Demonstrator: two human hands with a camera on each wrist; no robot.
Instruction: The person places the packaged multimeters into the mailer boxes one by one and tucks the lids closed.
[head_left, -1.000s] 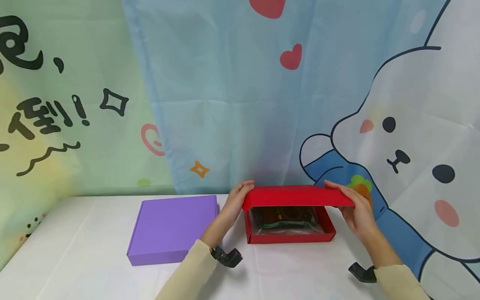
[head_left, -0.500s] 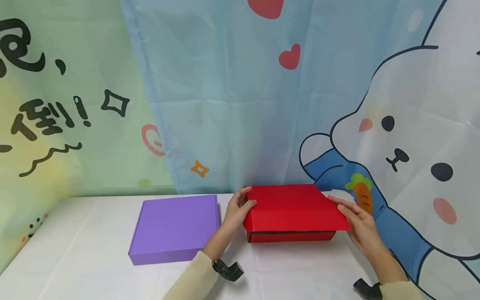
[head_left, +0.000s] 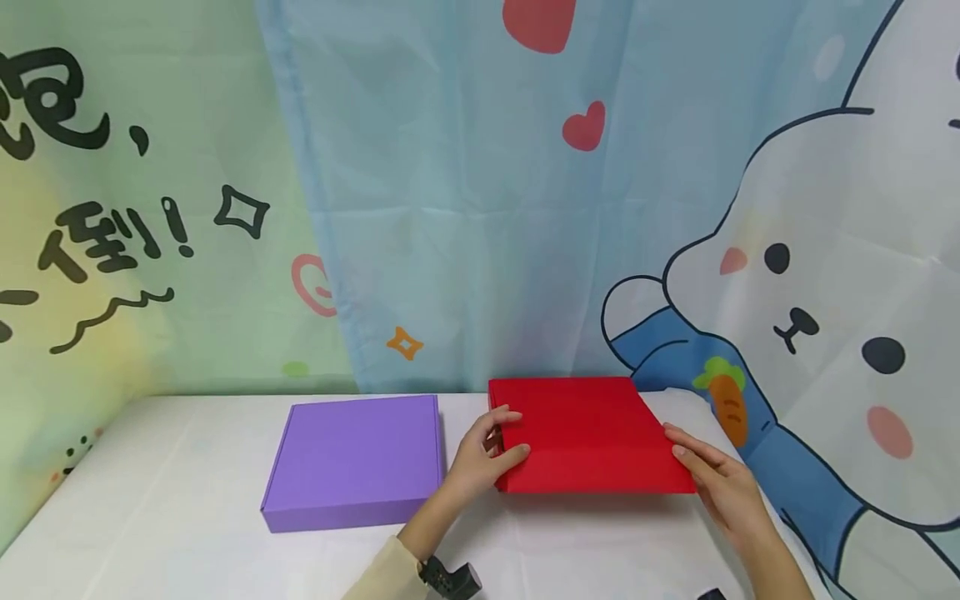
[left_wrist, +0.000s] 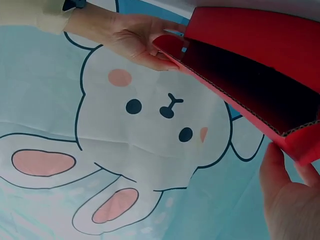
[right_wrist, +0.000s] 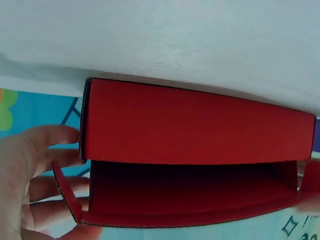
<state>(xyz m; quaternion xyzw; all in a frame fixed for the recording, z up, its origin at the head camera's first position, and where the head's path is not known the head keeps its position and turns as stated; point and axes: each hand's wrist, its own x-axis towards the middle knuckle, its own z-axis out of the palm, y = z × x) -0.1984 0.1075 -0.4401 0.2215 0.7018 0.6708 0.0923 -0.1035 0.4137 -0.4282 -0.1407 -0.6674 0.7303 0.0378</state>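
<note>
A red cardboard box [head_left: 585, 433] stands on the white table, its lid lowered over the top but not flush. The right wrist view shows a dark gap between the box's front wall [right_wrist: 195, 122] and the lid's front flap [right_wrist: 190, 215]. My left hand [head_left: 487, 454] holds the lid's left front part, thumb on top and fingers at the side. At the lid's right front edge, my right hand [head_left: 723, 483] pinches the lid; its fingers [right_wrist: 45, 192] lie around the small side flap [right_wrist: 67, 192]. What lies inside the box is hidden.
A closed purple box [head_left: 352, 462] lies on the white table [head_left: 180, 500], left of the red one. Behind the table hangs a printed cloth [head_left: 457, 208] with a cartoon bear, hearts and lettering.
The red lid has swung down toward me, covering a clear bag with a dark item in it. Both hands moved nearer with it, the left thumb coming onto the lid's top.
</note>
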